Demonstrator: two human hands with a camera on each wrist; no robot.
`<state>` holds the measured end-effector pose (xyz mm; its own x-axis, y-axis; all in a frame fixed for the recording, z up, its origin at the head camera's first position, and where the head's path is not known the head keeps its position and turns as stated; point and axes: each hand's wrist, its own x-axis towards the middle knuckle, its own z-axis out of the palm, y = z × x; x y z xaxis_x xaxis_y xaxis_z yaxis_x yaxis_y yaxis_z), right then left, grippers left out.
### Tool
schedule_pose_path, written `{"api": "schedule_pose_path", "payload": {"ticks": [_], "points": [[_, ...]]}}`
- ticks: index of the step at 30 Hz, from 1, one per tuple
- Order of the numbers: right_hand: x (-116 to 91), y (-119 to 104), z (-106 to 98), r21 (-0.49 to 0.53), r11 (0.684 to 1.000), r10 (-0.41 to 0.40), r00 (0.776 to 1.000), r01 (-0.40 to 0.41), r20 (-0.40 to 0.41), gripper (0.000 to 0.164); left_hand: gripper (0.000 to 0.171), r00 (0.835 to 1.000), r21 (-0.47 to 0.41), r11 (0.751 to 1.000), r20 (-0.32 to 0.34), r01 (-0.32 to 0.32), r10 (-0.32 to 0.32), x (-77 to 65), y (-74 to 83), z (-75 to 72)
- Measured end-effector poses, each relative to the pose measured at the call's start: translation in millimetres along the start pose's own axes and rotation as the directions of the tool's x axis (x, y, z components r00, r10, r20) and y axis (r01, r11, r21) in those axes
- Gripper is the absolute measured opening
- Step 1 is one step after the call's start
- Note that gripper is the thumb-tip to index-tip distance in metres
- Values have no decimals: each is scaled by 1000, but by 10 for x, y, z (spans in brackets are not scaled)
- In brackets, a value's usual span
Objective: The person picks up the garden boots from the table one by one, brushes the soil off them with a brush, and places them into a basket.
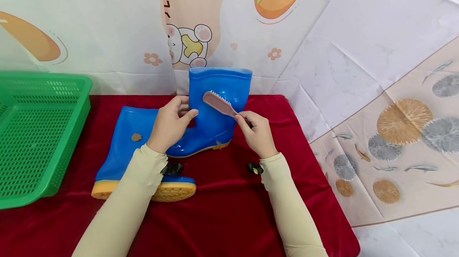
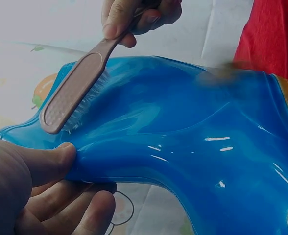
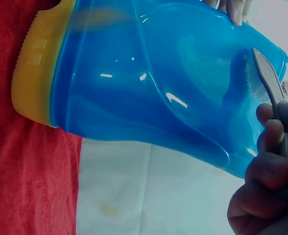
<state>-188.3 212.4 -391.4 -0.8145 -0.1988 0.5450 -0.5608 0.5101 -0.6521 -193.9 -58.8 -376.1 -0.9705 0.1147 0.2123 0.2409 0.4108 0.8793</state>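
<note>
A shiny blue rain boot (image 1: 218,125) with a yellow sole stands upright on the red cloth. My left hand (image 1: 171,123) pinches the front of its shaft, thumb (image 2: 51,164) on the side facing me and fingers behind. In my right hand (image 1: 259,133) is the handle of a brownish-pink brush (image 1: 218,103), its white bristles turned toward the shaft. The right wrist view shows the bristles (image 3: 252,81) at or very near the boot's surface; contact is unclear. A brownish smear (image 3: 100,18) marks the boot near the heel.
Another blue boot (image 1: 125,149) lies on its side at left, with a brown spot (image 1: 136,137) on its shaft, partly behind my left arm. A green plastic basket (image 1: 46,77) stands farther left. Behind the red cloth (image 1: 222,217) hangs a fruit-printed sheet (image 1: 125,57).
</note>
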Motion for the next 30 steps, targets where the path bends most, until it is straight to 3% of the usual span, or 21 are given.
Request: {"api": "schedule_pose_path", "payload": {"ticks": [7, 14, 21, 27, 30], "points": [[9, 31, -31, 8, 999, 36, 999, -36, 5, 18, 46, 1000, -9, 1000, 0, -6, 6, 2, 1, -8], [19, 108, -87, 79, 997, 11, 997, -5, -81, 18, 46, 1000, -4, 1000, 6, -5, 5, 3, -13, -17], [14, 136, -133, 232, 972, 24, 953, 49, -302, 19, 45, 1000, -6, 1000, 11, -16, 16, 14, -4, -8], [7, 138, -152, 271, 958, 8, 933, 96, -359, 22, 46, 999, 5, 1000, 24, -30, 30, 13, -7, -11], [22, 133, -157, 348, 932, 50, 918, 99, -393, 29, 46, 999, 5, 999, 36, -39, 39, 17, -13, -15]]}}
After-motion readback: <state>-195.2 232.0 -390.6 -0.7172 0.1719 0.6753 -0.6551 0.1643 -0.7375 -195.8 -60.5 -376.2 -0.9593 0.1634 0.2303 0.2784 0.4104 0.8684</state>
